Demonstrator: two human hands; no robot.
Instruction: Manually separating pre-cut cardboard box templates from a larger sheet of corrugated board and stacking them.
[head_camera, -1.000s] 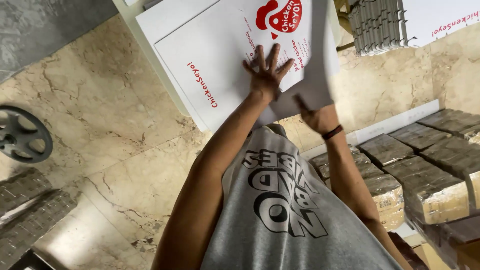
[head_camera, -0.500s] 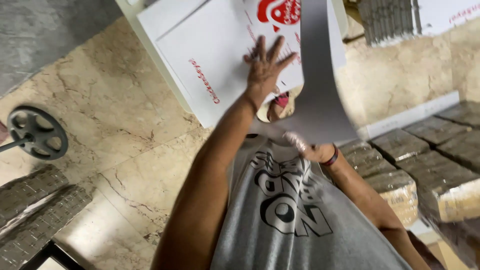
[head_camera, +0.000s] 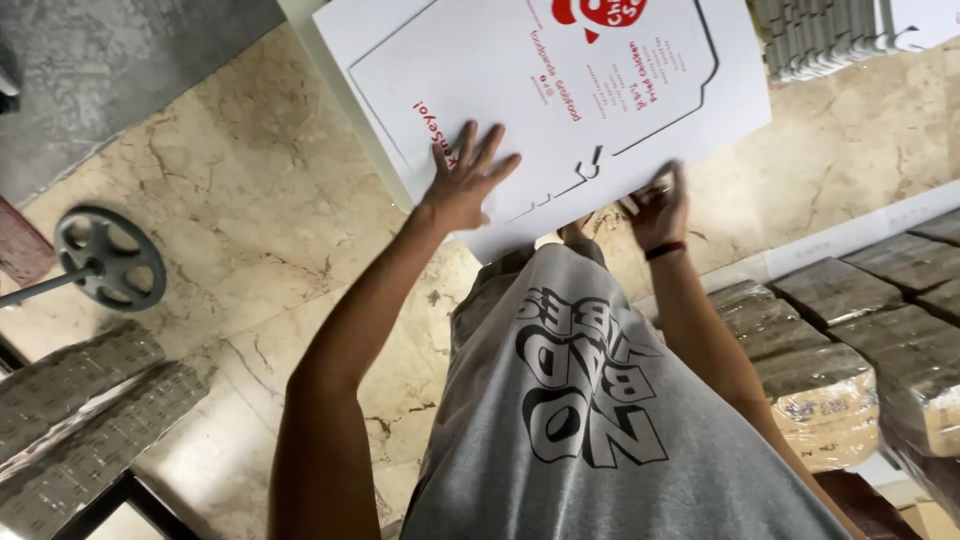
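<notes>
White card makes up the flat box blank (head_camera: 560, 110) that both hands work on: a die-cut sheet with red print and dark cut lines, lying on top of a stack of like sheets (head_camera: 330, 30) at the upper middle of the view, above a beige marble floor (head_camera: 250, 220). The left hand (head_camera: 465, 180) lies palm down on the sheet near its lower left corner, fingers spread wide and pressed flat on the card, gripping nothing. The right hand (head_camera: 655, 210) is at the sheet's lower edge, to the right of the left hand; its fingers curl at that edge and are blurred, so I cannot tell whether they pinch the card or only touch it. A dark band (head_camera: 664, 250) sits on the right wrist. Below the hands shows the person's grey shirt (head_camera: 600, 420) with a black design.

At the right edge of the floor lie wrapped brown bundles (head_camera: 830, 340) side by side, and a pale strip runs just above them. At the top right corner is a ribbed stack of folded grey card (head_camera: 820, 35). On the left a round dark metal wheel (head_camera: 110, 258) on a rod rests on the floor, well apart from the hands, and more wrapped bundles (head_camera: 80, 400) lie at the lower left corner
</notes>
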